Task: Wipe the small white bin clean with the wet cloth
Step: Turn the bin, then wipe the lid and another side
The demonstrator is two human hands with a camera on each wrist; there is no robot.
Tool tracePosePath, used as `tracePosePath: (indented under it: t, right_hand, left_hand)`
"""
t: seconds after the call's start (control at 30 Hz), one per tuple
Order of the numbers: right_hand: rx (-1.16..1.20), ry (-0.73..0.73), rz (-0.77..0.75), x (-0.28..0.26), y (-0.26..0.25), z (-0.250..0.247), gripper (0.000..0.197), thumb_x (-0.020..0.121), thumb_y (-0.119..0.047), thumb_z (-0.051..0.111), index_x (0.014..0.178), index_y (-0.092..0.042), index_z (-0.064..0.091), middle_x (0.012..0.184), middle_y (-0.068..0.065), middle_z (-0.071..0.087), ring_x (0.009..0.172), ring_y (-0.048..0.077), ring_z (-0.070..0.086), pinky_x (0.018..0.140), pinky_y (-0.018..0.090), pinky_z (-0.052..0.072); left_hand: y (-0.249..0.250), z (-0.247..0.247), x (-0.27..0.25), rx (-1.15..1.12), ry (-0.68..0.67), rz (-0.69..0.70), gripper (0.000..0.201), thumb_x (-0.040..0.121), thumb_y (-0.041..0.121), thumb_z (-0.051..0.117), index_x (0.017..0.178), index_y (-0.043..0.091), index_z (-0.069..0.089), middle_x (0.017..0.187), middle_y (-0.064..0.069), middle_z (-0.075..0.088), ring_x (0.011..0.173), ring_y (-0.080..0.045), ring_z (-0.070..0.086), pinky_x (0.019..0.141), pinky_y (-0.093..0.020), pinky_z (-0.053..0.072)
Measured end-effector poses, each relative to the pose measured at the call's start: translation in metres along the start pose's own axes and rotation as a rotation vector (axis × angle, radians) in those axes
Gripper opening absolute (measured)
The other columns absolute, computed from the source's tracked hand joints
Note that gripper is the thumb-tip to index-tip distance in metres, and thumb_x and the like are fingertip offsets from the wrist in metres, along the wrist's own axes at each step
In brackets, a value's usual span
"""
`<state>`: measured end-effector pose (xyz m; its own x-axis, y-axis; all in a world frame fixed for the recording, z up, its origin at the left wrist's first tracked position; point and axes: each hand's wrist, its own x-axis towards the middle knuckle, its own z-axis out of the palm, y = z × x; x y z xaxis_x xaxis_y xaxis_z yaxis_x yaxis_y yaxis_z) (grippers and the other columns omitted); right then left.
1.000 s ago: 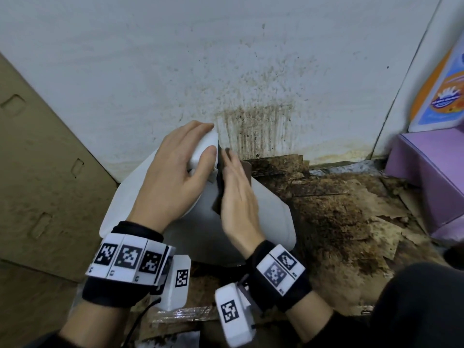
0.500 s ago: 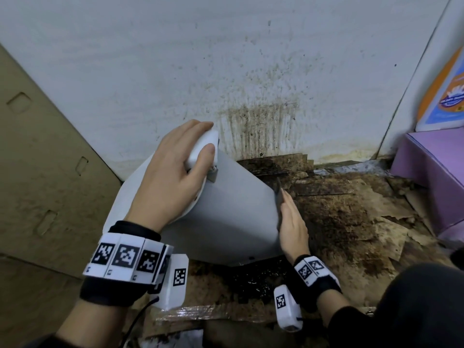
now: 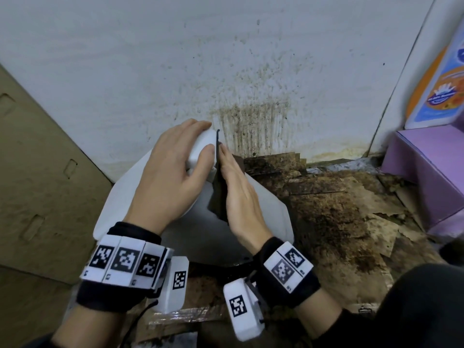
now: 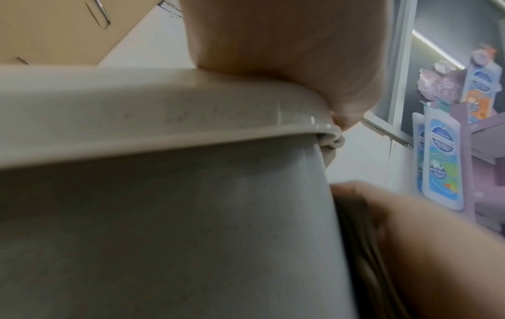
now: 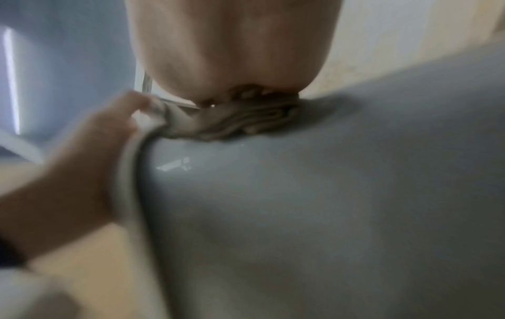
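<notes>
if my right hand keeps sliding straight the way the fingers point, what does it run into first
Probably the bin's rim, where the left hand grips it; the right hand, flat on the cloth, points up the bin's side. Beyond stands the stained wall; depth is unclear.

Head view is aimed down at the bin [image 3: 263,212] from above. Both wrist views are held close against its side wall, which is shared by all three.

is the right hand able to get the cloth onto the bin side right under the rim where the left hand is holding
Probably yes. The right hand already presses the cloth flat on the bin wall beside the left hand, which grips the rim. Only the strip under the left hand's thumb looks blocked.
</notes>
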<state>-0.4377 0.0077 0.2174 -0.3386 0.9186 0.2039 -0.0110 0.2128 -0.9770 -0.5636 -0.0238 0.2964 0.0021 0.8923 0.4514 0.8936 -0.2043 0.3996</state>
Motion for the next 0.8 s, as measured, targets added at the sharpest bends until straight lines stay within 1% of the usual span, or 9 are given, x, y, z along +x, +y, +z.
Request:
tracePosePath:
  t: [0.13,0.2,0.3,0.37,0.43,0.5,0.57,0.67,0.8]
  right_hand:
    - [-0.249,-0.002,-0.141,-0.004,0.036,-0.014,0.050,0.113,-0.027,0.026,0.162,-0.028,0.029,0.170,-0.014,0.023,0.156,-0.003,0.014,0.129,0.031,0.015]
    - [-0.262,0.044,-0.042,-0.007,0.059,-0.028,0.049,0.113,-0.030,0.027,0.161,-0.030,0.032,0.169,-0.016,0.027,0.155,-0.003,0.017,0.130,0.035,0.016]
    - [-0.268,0.124,0.207,-0.015,0.095,-0.057,0.046,0.113,-0.027,0.027,0.157,-0.029,0.040,0.165,-0.014,0.035,0.153,0.002,0.025,0.129,0.037,0.018]
    - [-0.273,0.170,0.351,-0.019,0.114,-0.072,0.045,0.113,-0.028,0.025,0.154,-0.032,0.043,0.164,-0.010,0.037,0.154,0.009,0.025,0.129,0.039,0.018]
    - [-0.253,0.203,0.428,-0.021,0.124,-0.078,0.046,0.113,-0.028,0.024,0.154,-0.031,0.043,0.164,-0.006,0.037,0.154,0.013,0.026,0.128,0.037,0.017]
    - [-0.248,0.218,0.456,-0.020,0.124,-0.076,0.046,0.113,-0.028,0.023,0.156,-0.029,0.041,0.166,-0.005,0.034,0.155,0.012,0.023,0.127,0.034,0.015]
    - [-0.255,0.230,0.450,-0.019,0.117,-0.070,0.047,0.113,-0.028,0.023,0.157,-0.029,0.040,0.167,-0.005,0.032,0.156,0.011,0.020,0.127,0.033,0.013]
    - [-0.253,0.236,0.357,-0.013,0.093,-0.052,0.047,0.113,-0.027,0.023,0.157,-0.030,0.040,0.166,-0.007,0.034,0.154,0.008,0.023,0.125,0.028,0.013]
    - [-0.146,0.204,0.164,-0.007,0.037,-0.012,0.047,0.114,-0.028,0.021,0.157,-0.032,0.039,0.165,-0.014,0.033,0.153,-0.001,0.022,0.129,0.034,0.016]
  left_hand:
    - [-0.005,-0.005,-0.004,0.007,0.006,-0.009,0.045,0.105,0.037,0.043,0.147,0.022,0.050,0.150,0.004,0.050,0.141,-0.012,0.040,0.112,-0.020,0.026]
    - [-0.006,-0.007,-0.006,0.001,0.011,-0.019,0.043,0.107,0.037,0.043,0.147,0.024,0.049,0.150,0.006,0.049,0.142,-0.011,0.039,0.112,-0.021,0.027]
    - [-0.008,-0.010,-0.008,-0.017,0.017,-0.035,0.042,0.107,0.036,0.044,0.148,0.027,0.049,0.150,0.011,0.048,0.142,-0.007,0.038,0.112,-0.017,0.026]
    - [-0.008,-0.009,-0.009,-0.024,0.013,-0.026,0.042,0.107,0.037,0.044,0.148,0.027,0.049,0.150,0.011,0.048,0.142,-0.008,0.039,0.114,-0.024,0.029]
    - [-0.005,-0.007,-0.009,-0.030,0.011,-0.017,0.043,0.107,0.039,0.043,0.148,0.027,0.049,0.149,0.010,0.049,0.141,-0.009,0.040,0.114,-0.028,0.032]
    - [-0.004,-0.004,-0.008,-0.031,0.010,-0.012,0.043,0.106,0.037,0.044,0.147,0.026,0.050,0.149,0.010,0.049,0.140,-0.008,0.040,0.114,-0.023,0.030]
    - [-0.004,-0.003,-0.007,-0.027,0.017,-0.015,0.041,0.107,0.035,0.045,0.147,0.025,0.050,0.149,0.009,0.049,0.140,-0.008,0.039,0.113,-0.020,0.027]
    - [-0.005,-0.003,-0.006,-0.016,0.018,-0.013,0.042,0.107,0.035,0.043,0.147,0.024,0.050,0.149,0.007,0.049,0.140,-0.010,0.039,0.113,-0.021,0.027]
    - [-0.004,0.000,-0.004,-0.012,0.021,0.005,0.043,0.106,0.036,0.043,0.146,0.022,0.050,0.148,0.004,0.051,0.140,-0.012,0.040,0.115,-0.025,0.029]
